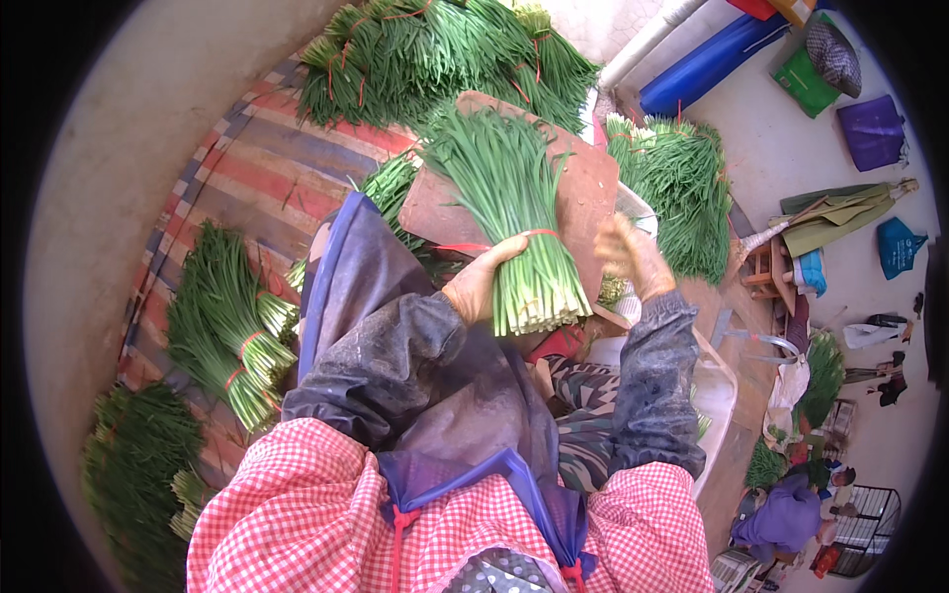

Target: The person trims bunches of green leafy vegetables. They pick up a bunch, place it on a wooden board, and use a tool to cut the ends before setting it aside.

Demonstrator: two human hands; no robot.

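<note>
My left hand point(485, 278) grips a thick bundle of garlic chives point(511, 193) near its pale cut ends, which point towards me. A red tie point(545, 233) runs around the bundle, and its loose end sticks out to the left past my thumb. Under the leaves is a reddish-brown board point(589, 189), tilted above my lap. My right hand point(634, 256), blurred, is off the bundle near the board's right edge. Its fingers are half curled, and nothing is visible in them.
Tied chive bundles lie at the back point(437, 52), on the left point(222, 319) and at the right point(678, 193), some on a striped sheet point(259, 178). A white plastic tub point(719, 378) stands beside my right arm. Another person point(782, 515) sits at the far right near a wooden stool point(767, 270).
</note>
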